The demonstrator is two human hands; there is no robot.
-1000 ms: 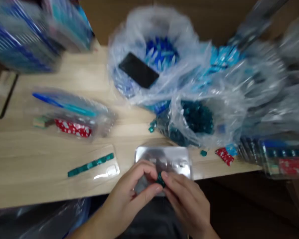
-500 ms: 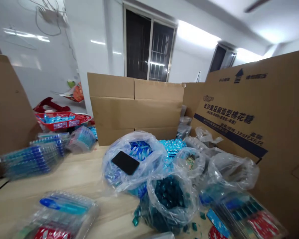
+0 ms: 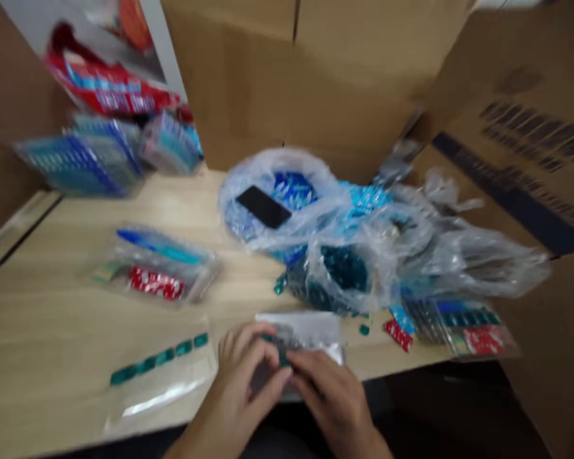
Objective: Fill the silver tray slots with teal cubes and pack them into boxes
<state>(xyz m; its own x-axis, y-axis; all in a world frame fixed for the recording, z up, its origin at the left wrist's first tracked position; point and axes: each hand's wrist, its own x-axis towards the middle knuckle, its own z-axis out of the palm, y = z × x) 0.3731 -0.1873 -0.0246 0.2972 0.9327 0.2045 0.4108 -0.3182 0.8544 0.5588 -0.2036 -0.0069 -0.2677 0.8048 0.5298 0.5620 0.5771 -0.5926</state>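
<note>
Both hands meet at the table's front edge, over a clear plastic tray (image 3: 316, 326) lying on the wood. My left hand (image 3: 243, 376) is closed, its fingers curled around dark green pieces (image 3: 283, 357) that show between the fingertips. From the other side my right hand (image 3: 332, 395) pinches close against the same spot; motion blur hides the exact contact. Left of the hands lies another clear tray (image 3: 172, 389) with a row of several dark green pieces along its upper side. Beyond the hands stands an open clear bag (image 3: 344, 274) full of dark green pieces.
A black phone (image 3: 264, 206) rests on a bag of blue packets (image 3: 294, 191). A filled pack (image 3: 157, 271) lies at left, and more filled packs (image 3: 478, 328) at right. Stacked packs (image 3: 86, 159) and a red basket (image 3: 105, 86) are far left. Cardboard boxes (image 3: 291, 89) surround the table (image 3: 52, 331).
The view has tilted down from the wall and window to the table. Both hands and the trays at the front edge have come into sight.
</note>
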